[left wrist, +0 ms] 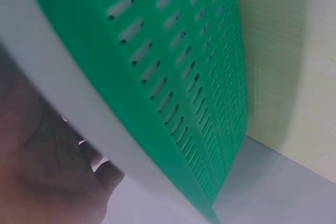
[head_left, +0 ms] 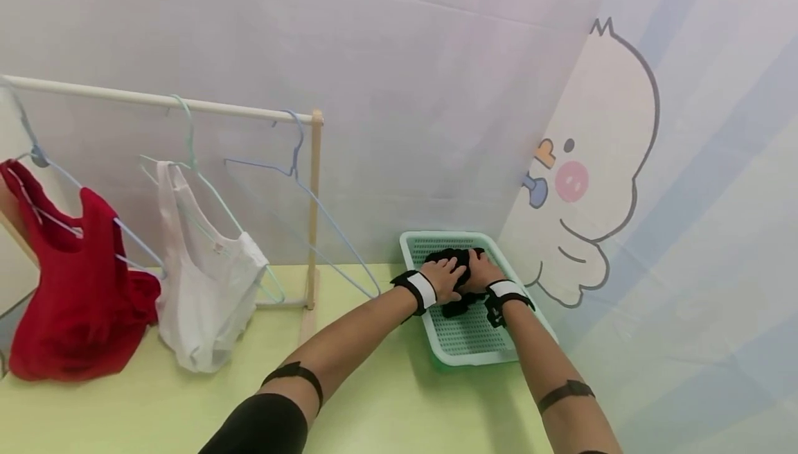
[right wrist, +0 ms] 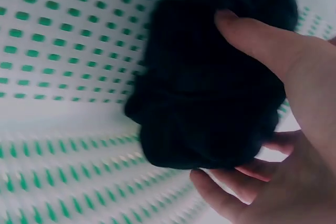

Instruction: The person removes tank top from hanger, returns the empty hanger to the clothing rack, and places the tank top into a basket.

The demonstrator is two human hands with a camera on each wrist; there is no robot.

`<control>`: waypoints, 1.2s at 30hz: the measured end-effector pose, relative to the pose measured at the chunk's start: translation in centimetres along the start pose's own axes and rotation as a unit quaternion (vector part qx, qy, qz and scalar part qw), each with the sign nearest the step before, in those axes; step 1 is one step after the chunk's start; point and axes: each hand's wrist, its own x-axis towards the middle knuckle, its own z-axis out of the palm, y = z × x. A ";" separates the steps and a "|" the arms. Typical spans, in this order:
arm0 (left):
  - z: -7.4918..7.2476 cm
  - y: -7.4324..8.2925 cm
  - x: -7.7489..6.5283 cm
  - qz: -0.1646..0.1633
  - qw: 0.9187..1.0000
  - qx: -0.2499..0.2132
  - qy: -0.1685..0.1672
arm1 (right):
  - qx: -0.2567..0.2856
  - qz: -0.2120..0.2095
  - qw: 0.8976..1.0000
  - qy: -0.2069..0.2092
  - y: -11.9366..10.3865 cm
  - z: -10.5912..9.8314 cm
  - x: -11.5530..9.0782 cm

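Observation:
A bunched black garment (head_left: 456, 307) lies in the green and white basket (head_left: 476, 358). My right hand (head_left: 484, 274) grips it on the right side; in the right wrist view the thumb presses on top of the dark cloth (right wrist: 205, 93) and the fingers curl beneath it. My left hand (head_left: 441, 279) rests on the garment's left part with its fingers stretched out over it. From the left wrist, the basket's green outer wall (left wrist: 173, 77) fills most of the picture, and the left hand (left wrist: 50, 166) shows partly behind the pale rim.
Left of the basket stands a drying rack with a white rail (head_left: 237, 109) and a wooden post (head_left: 314, 211). On hangers there hang a red top (head_left: 81, 287) and a white tank top (head_left: 206, 301). A bare blue hanger (head_left: 330, 222) reaches toward the basket. Behind is a curtain (head_left: 399, 93).

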 end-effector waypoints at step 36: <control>-0.8 -0.9 -22.9 0.223 0.940 -0.120 0.229 | -0.016 -0.097 0.986 0.134 -5.6 -3.7 -0.6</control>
